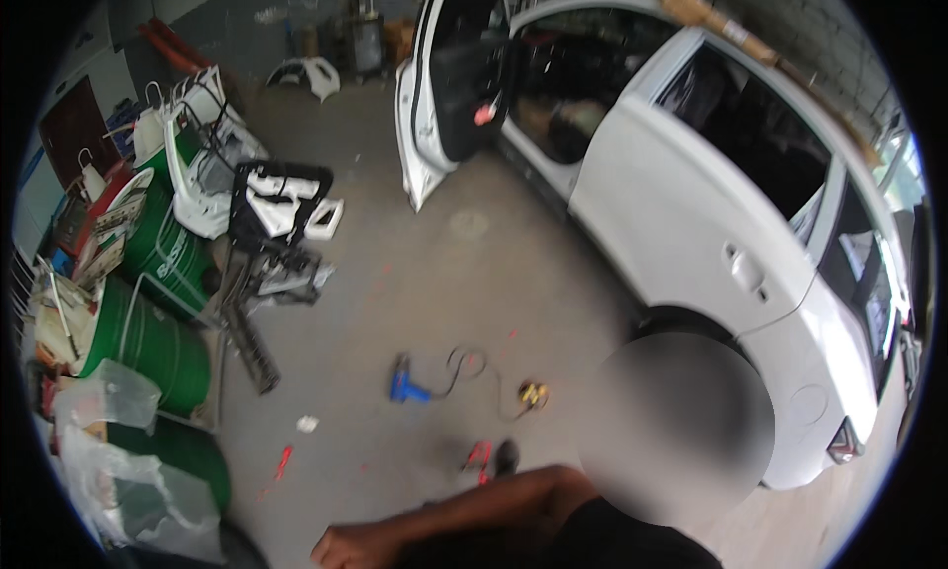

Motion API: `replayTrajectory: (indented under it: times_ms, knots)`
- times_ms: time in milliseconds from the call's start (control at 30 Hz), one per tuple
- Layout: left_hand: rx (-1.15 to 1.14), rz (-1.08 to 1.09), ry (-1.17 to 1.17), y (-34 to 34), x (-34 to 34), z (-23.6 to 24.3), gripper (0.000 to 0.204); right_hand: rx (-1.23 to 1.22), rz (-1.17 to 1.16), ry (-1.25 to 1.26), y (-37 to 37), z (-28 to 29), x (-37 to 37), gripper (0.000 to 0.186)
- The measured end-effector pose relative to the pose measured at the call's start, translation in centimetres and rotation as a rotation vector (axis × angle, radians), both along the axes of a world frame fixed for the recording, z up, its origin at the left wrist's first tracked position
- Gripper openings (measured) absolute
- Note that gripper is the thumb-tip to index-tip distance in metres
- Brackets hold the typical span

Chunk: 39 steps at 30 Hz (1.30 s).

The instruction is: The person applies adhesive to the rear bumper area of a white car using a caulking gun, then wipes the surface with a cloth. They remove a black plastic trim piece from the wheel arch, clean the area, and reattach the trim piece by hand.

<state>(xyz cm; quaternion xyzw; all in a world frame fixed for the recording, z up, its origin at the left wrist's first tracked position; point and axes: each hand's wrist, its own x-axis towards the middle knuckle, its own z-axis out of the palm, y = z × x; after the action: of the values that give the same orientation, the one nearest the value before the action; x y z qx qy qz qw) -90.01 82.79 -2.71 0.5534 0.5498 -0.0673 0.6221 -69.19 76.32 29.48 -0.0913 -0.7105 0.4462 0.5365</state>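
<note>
Neither of my hands shows in the head view. Close by at the bottom, another person in a black top [632, 541] stretches a bare arm [474, 502] to the left. That person's hand [348, 547] is closed, and whether it holds anything is hidden. On the floor ahead lies a blue heat gun or drill-like tool [405, 385], its dark cord [456, 371] running to a yellow-and-black piece [534, 394]. Red strips [284, 464] lie on the floor, with a red-and-grey item [478, 460] beside a dark shoe [507, 457].
A white car [691, 194] fills the right side, its front door [459, 85] swung wide. Green drums [148, 342] topped with scrap line the left, with clear plastic sheeting [138, 490] nearby. Removed panels [281, 203] and dark metal parts [247, 332] lie beside them.
</note>
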Motion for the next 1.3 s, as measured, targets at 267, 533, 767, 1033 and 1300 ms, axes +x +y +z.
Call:
replayTrajectory:
  times_ms: [267, 533, 767, 1033, 1300]
  knots:
    - [0.078, 0.055, 0.05, 0.4, 10.4, 2.2, 0.034, -0.17, 0.161, -0.142, -3.7, 0.4, 10.2, 0.012]
    - [-0.004, 0.134, 0.128, -3.8, 21.7, 2.4, 0.039, -0.371, 0.112, -0.042, -9.2, -0.4, 31.0, 0.027]
    - [-0.178, 0.168, 0.241, -1.3, 32.4, 0.9, 0.043, -0.608, -0.508, -0.038, -10.8, -9.6, 49.2, 0.028]
    - [-0.408, 0.112, 0.2, 12.0, 62.0, -6.7, 0.047, -1.013, -0.901, -0.314, -2.6, -21.5, 74.7, 0.035]
    - [-0.295, -0.066, -0.06, 30.9, 99.1, 2.2, 0.05, -1.347, -1.185, 0.247, 8.0, -22.6, 103.6, 0.034]
